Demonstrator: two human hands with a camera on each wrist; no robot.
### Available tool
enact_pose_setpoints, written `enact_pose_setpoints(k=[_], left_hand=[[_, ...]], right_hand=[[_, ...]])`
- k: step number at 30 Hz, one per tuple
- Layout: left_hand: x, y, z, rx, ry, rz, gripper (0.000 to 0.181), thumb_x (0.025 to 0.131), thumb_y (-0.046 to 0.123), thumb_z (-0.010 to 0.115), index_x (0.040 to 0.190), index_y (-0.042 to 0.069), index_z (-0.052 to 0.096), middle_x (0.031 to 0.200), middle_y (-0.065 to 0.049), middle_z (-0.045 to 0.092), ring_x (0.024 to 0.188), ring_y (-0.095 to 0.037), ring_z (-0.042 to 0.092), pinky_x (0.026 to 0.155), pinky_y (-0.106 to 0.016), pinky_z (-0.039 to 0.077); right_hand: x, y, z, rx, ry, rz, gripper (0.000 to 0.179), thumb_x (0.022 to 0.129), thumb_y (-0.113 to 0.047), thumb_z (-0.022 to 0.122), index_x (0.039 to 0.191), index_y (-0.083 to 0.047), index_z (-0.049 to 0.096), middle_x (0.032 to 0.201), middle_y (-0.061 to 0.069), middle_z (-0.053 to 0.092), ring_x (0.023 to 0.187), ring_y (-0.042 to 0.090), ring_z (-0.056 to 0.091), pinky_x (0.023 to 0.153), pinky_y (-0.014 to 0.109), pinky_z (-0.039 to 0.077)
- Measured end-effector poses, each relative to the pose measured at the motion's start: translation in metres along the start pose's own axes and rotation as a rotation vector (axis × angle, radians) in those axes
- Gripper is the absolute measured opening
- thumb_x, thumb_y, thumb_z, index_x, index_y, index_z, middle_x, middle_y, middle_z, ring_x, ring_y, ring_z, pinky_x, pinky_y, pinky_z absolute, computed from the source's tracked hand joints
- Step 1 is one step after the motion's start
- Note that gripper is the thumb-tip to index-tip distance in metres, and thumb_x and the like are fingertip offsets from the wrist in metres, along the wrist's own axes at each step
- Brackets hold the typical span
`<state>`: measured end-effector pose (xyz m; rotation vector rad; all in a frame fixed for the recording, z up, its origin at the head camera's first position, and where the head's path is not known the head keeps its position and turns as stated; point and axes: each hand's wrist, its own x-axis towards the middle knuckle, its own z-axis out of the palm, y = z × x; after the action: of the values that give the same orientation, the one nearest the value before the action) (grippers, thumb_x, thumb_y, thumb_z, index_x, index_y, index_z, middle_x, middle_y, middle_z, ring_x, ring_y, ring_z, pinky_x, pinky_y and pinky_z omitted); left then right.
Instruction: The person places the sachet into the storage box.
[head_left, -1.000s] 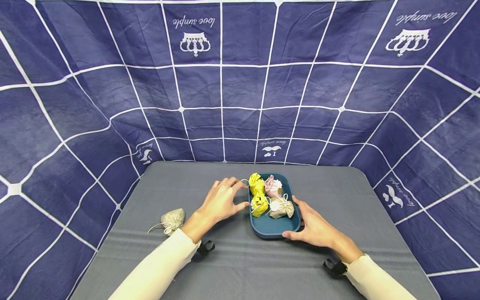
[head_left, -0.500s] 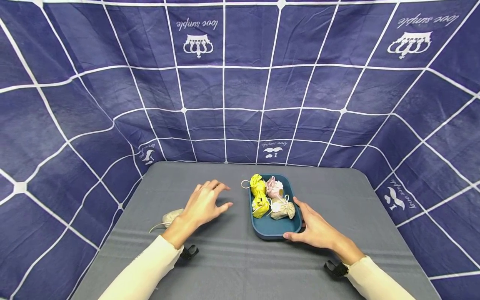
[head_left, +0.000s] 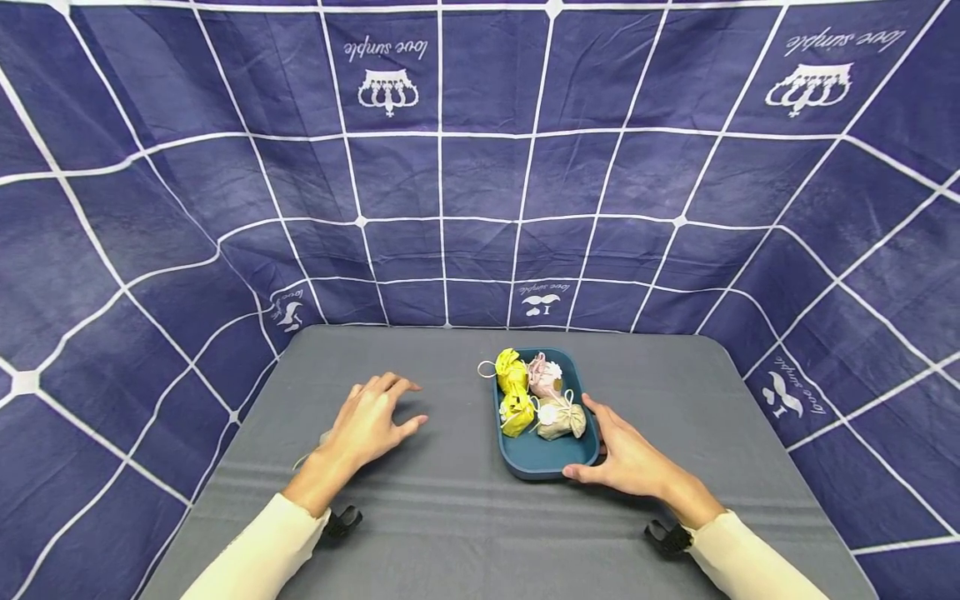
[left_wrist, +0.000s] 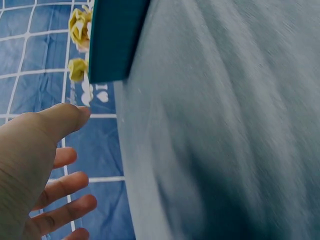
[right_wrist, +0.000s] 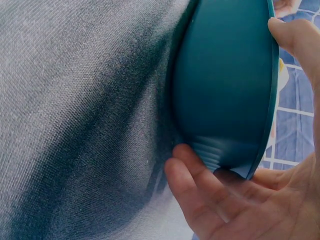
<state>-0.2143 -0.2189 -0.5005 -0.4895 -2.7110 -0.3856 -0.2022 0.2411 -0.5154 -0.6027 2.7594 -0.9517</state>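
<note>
A dark blue rectangular box (head_left: 546,457) sits on the table, seen from the side in both wrist views. Several small drawstring pouches lie in it: two yellow ones (head_left: 517,414), a pink one (head_left: 545,379) and a beige one (head_left: 562,419). My right hand (head_left: 633,457) holds the box at its near right corner, thumb at the front rim and fingers along the right wall. Left of the box, my left hand (head_left: 363,425) hovers over the table with fingers spread loosely, holding nothing. Another beige pouch (head_left: 324,437) is almost wholly hidden behind this hand and wrist.
Grey cloth (head_left: 465,533) with low folds covers the table. A blue curtain (head_left: 480,175) with white grid lines hangs along the back and both sides. A white cord loop (head_left: 486,368) sticks out over the box's left rim.
My left hand has drawn away from the box's left rim and moved left, now covering the lone beige pouch in the head view. The right hand and the box have stayed put.
</note>
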Motion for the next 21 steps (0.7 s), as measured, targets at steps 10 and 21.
enact_pose_setpoints(k=[10,21], left_hand=[[-0.024,-0.030,-0.009,0.004,-0.018,-0.047,0.052,0.090,0.041,0.099,0.133,0.017,0.082,0.129,-0.010,0.081,0.121,-0.041,0.077,0.094,-0.060,0.055],[-0.046,-0.054,-0.015,-0.018,-0.055,-0.100,0.058,0.089,0.047,0.099,0.136,0.019,0.081,0.131,-0.010,0.079,0.125,-0.041,0.076,0.092,-0.062,0.054]], right_hand=[[0.000,0.000,0.001,-0.016,0.002,0.002,0.133,0.090,-0.064,0.096,0.181,0.002,0.025,0.174,0.036,0.047,0.129,0.024,0.077,0.102,0.036,0.068],[0.000,-0.002,0.001,-0.021,0.007,-0.004,0.133,0.090,-0.063,0.097,0.181,0.003,0.026,0.175,0.036,0.047,0.124,0.020,0.079,0.104,0.036,0.068]])
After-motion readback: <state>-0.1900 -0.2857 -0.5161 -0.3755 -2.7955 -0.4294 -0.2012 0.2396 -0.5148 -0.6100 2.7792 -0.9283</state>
